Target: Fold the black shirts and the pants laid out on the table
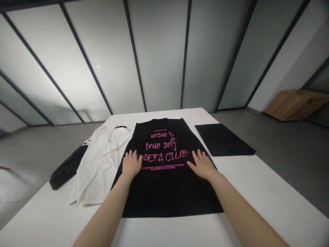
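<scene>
Nearest the camera, two bare arms are seen, the left arm (pixel 106 209) and the right arm (pixel 239 209), both stretched forward. The left hand (pixel 132 163) is laid palm down with its fingers spread, and nothing is gripped by it. The right hand (pixel 202 164) is held the same way, flat and wide, with nothing gripped. Under both hands, a black cloth shirt with pink words (pixel 169 192) is spread out flat, and it is touched by the left hand near its left side and by the right hand near its right side. "True self" can be read on it, but parts of the top line are hidden by folded black cloth.

The shirt is held up by a white, smooth surface (pixel 269 195). To the left, a crumpled white cloth garment (pixel 99 164) is set right beside the shirt. Part of a black and white garment (pixel 70 166) is covered by it. To the right, a flat black four-sided sheet (pixel 223 140) is placed apart from the shirt.

Farther off, a grey floor (pixel 277 133), a brown wooden cabinet (pixel 293 104) and a wall of cloudy glass panels (pixel 159 51) with dark bars can be seen.
</scene>
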The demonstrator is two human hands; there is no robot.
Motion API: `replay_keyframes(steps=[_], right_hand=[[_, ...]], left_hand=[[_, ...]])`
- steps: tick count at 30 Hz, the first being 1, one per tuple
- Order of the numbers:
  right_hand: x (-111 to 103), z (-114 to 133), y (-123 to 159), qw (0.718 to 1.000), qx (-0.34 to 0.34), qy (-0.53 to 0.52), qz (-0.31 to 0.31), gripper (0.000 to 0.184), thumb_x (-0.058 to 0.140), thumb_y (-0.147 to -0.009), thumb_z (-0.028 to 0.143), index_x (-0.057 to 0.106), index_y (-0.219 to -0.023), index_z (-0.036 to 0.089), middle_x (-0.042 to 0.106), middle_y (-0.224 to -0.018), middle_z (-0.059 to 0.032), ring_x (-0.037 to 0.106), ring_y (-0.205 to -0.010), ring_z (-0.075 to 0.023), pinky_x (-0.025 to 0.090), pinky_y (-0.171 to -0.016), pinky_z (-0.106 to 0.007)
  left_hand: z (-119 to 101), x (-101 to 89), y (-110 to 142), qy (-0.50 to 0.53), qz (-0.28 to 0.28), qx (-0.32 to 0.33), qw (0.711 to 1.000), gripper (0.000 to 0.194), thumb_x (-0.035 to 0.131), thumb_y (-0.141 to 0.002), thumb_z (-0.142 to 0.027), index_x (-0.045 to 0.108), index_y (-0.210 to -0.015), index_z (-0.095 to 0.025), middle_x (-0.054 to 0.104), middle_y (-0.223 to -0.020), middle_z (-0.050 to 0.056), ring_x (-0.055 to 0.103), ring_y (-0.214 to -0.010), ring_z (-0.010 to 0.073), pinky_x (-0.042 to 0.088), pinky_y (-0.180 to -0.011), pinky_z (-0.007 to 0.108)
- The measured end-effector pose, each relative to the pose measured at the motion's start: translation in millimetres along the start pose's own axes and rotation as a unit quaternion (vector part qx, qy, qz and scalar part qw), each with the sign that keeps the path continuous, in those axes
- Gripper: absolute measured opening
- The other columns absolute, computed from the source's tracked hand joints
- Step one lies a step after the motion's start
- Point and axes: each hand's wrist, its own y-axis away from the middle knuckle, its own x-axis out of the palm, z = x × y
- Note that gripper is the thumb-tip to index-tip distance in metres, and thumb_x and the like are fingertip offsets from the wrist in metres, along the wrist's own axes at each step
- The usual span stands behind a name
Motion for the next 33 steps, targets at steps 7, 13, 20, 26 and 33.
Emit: replay_keyframes(steps=[7, 13, 20, 26, 33], right_hand=[[-0.6, -15.1, -7.0, 0.998, 0.054, 0.003, -0.031, 0.094, 0.045, -0.099, 0.069, 0.027, -0.169, 0.01, 0.021, -0.176, -0.0228, 0.02, -0.162, -0.0413, 0.024, -0.128, -0.053], [-22.8, -31.7, -2.6, 0.993, 0.08, -0.019, -0.084, 0.08, 0.05, -0.101, 0.059, 0.042, -0.16, 0.005, 0.056, -0.147, -0.0329, 0.059, -0.134, -0.0467, 0.046, -0.109, -0.057], [-31.1, -54.3, -5.9, 0.992, 0.058, -0.111, -0.028, 0.048, 0.059, -0.1, 0.044, 0.067, -0.133, 0.01, 0.075, -0.124, -0.0219, 0.072, -0.117, -0.0364, 0.055, -0.094, -0.042], [-37.2, -39.5, -0.1, 0.99, 0.055, -0.119, -0.056, 0.048, 0.059, -0.1, 0.039, 0.066, -0.135, 0.008, 0.071, -0.134, -0.024, 0.07, -0.122, -0.0366, 0.053, -0.097, -0.041], [-41.0, 6.2, 18.2, 0.975, -0.049, -0.186, -0.113, 0.036, 0.058, -0.099, 0.032, 0.067, -0.13, 0.015, 0.077, -0.124, -0.0152, 0.072, -0.114, -0.0292, 0.052, -0.097, -0.035]], left_hand=[[-2.8, 1.3, 7.6, -0.054, 0.017, 0.01, 0.998, 0.072, 0.039, -0.105, -0.055, 0.045, -0.161, -0.011, 0.038, -0.167, 0.028, 0.035, -0.155, 0.0478, 0.031, -0.123, 0.064], [-8.1, -1.2, 9.8, -0.023, 0.008, 0.047, 0.999, 0.063, 0.04, -0.107, -0.052, 0.051, -0.157, -0.015, 0.042, -0.167, 0.025, 0.034, -0.157, 0.0442, 0.032, -0.121, 0.067], [-28.5, 6.4, 20.2, 0.029, 0.015, 0.185, 0.982, 0.049, 0.045, -0.106, -0.045, 0.06, -0.146, -0.022, 0.055, -0.159, 0.015, 0.043, -0.153, 0.0366, 0.033, -0.125, 0.058], [-88.6, 7.8, 23.3, 0.073, 0.043, 0.266, 0.96, 0.047, 0.047, -0.104, -0.053, 0.066, -0.135, -0.022, 0.062, -0.149, 0.016, 0.054, -0.141, 0.038, 0.041, -0.118, 0.06], [-193.2, 2.1, -28.4, 0.264, 0.1, 0.332, 0.9, 0.051, 0.045, -0.107, -0.046, 0.062, -0.143, -0.015, 0.066, -0.146, 0.014, 0.06, -0.137, 0.0275, 0.042, -0.121, 0.043]])
